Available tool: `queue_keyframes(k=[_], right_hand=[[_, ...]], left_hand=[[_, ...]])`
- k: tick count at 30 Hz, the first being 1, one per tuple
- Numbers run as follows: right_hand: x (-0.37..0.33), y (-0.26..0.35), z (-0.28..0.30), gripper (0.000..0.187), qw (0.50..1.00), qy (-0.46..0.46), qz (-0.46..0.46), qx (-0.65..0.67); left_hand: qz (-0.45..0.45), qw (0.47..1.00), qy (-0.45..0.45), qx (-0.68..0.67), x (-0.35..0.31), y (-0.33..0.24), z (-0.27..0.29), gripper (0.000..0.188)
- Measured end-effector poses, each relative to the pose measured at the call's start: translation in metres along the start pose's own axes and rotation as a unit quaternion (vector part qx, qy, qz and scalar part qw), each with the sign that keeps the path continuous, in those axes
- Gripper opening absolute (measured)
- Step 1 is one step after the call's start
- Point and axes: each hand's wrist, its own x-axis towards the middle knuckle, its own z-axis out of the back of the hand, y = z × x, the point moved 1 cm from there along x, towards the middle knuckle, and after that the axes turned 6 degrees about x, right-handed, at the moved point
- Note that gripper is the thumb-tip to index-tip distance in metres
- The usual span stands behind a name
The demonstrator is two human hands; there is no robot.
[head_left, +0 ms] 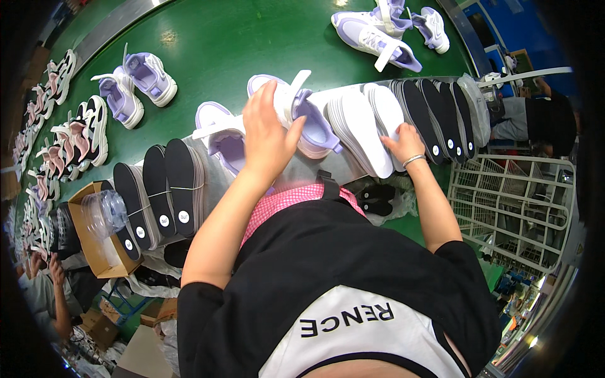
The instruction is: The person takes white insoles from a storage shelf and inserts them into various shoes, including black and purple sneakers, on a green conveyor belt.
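Note:
My left hand (268, 132) grips a white and lavender sneaker (318, 135), fingers along its upper and thumb by the collar opening. The sneaker's strap stands raised and its heel points toward me. Left of that hand lies a matching sneaker (227, 150), its strap laid across, partly covered by my wrist. My right hand (405, 145) pinches the near part of a white insole (386, 107) on the right-hand white stack; how many layers it holds is hidden. Between the hands rests another stack of white insoles (359, 135).
Black insole stacks lie at the right (421, 110) and left (183, 183). More lavender sneakers stand on the green work surface (233, 44). An open carton (94, 252) holds clear plastic. A white wire rack (510, 201) stands at right. Other people are at both sides.

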Motion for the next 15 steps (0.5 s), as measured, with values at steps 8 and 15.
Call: queue_keyframes(k=[8, 15], right_hand=[[-0.007, -0.004, 0.039, 0.033, 0.991, -0.089, -0.009, 0.103], [-0.026, 0.094, 0.077, 0.021, 0.796, 0.421, -0.027, 0.435]], left_hand=[[0.187, 0.97, 0.141, -0.064, 0.021, 0.032, -0.058, 0.028], [0.211, 0.966, 0.125, -0.079, 0.009, 0.022, -0.059, 0.026]])
